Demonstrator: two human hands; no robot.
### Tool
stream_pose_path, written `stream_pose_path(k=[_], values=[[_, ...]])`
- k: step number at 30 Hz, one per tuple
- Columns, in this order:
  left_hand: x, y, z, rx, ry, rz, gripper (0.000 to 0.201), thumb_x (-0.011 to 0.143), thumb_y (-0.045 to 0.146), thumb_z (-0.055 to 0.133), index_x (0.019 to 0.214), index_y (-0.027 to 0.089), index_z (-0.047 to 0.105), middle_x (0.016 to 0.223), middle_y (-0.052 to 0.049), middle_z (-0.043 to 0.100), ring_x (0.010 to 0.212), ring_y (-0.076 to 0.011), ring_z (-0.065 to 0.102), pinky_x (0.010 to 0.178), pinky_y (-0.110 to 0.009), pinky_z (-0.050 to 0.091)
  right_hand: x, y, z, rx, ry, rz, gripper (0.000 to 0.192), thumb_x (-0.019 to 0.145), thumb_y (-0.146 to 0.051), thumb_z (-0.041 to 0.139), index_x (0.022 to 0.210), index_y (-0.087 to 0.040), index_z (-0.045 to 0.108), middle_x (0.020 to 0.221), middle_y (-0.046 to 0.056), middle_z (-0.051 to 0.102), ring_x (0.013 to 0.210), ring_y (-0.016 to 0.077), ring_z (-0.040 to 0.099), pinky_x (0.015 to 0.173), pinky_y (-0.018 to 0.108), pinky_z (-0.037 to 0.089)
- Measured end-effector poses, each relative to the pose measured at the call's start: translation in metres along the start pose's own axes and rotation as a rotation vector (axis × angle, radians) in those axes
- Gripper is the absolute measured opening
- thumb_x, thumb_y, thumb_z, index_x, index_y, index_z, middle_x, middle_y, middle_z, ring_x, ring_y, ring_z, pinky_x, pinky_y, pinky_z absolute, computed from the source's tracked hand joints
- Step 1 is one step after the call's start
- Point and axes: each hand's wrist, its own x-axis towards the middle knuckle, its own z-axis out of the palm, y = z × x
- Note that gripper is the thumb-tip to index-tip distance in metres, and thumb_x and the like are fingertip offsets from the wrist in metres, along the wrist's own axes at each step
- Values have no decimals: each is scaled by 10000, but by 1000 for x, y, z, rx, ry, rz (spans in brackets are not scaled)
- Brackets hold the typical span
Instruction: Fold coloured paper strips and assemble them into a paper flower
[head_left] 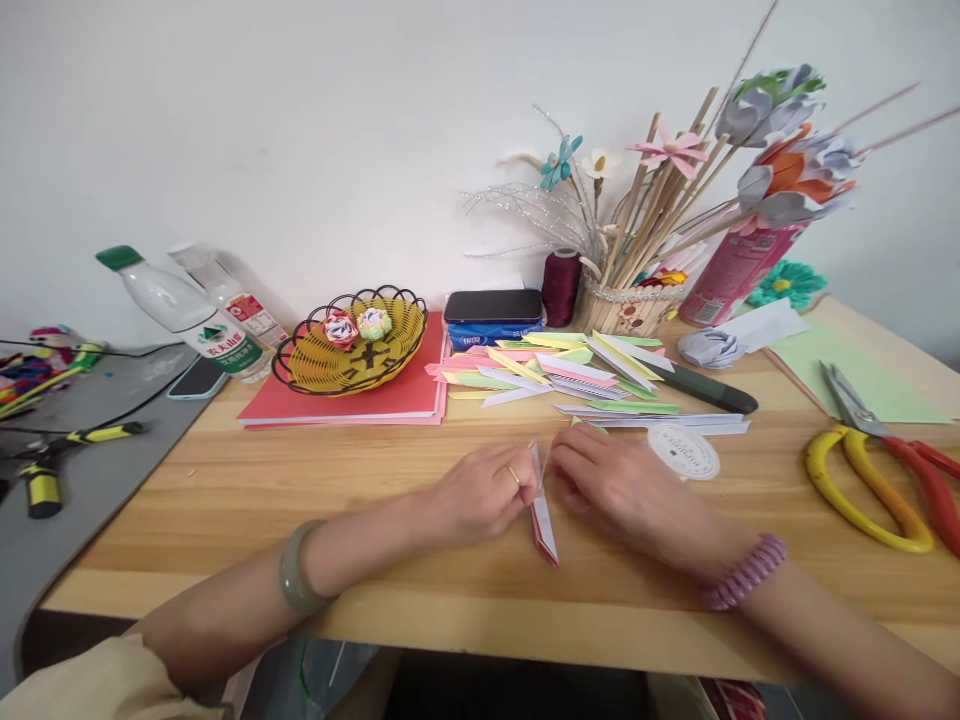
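Left hand (pixel 486 492) pinches folded paper (pixel 545 528). Right hand (pixel 626 488), just beside: grip cannot be told. Edges below the pinch should align.

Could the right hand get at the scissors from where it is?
Probably yes. The scissors lie to the right of the right hand, with mostly bare tabletop between them and the yellow handle uncovered.

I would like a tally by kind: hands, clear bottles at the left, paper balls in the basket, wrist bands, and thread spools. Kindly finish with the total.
Hands: 2 (left hand, right hand)
Clear bottles: 2 (green-capped bottle, bottle behind it)
Paper balls: 2 (reddish ball, pale ball)
Wrist bands: 2 (green bangle, purple coil)
Thread spool: 1
Total: 9
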Motion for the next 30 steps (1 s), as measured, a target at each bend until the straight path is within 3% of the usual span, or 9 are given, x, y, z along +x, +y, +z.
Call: stream_pose_path(k=[6,15,25,30], values=[[1,0,-1,-20,-5,9,176,808,76,362,677,192,339,634,-10,526,612,-106,463,603,-218,412,-4,-5,0,90,-21,15,157,828,-126,422,843,-181,568,856,49,562,721,143,539,622,256,424],[2,1,-1,-3,-12,12,181,817,89,343,668,191,347,650,-18,539,626,-108,473,610,-223,420,0,-12,3,123,-15,143,122,705,-43,467,692,-160,499,717,26,529,592,130,473,538,255,366],[-3,1,2,-32,24,-81,65,834,142,426,800,152,480,737,-42,603,673,-113,535,633,-224,448,-6,-11,4,202,-44,107,178,867,-127,367,783,-170,518,757,29,578,656,138,528,589,263,407],[-7,1,-1,-34,72,-78,132,834,149,444,781,149,565,711,-44,608,681,-120,537,646,-237,448,-11,-13,4,179,-26,105,179,876,-152,364,762,-170,501,769,41,565,650,149,515,574,280,405]])
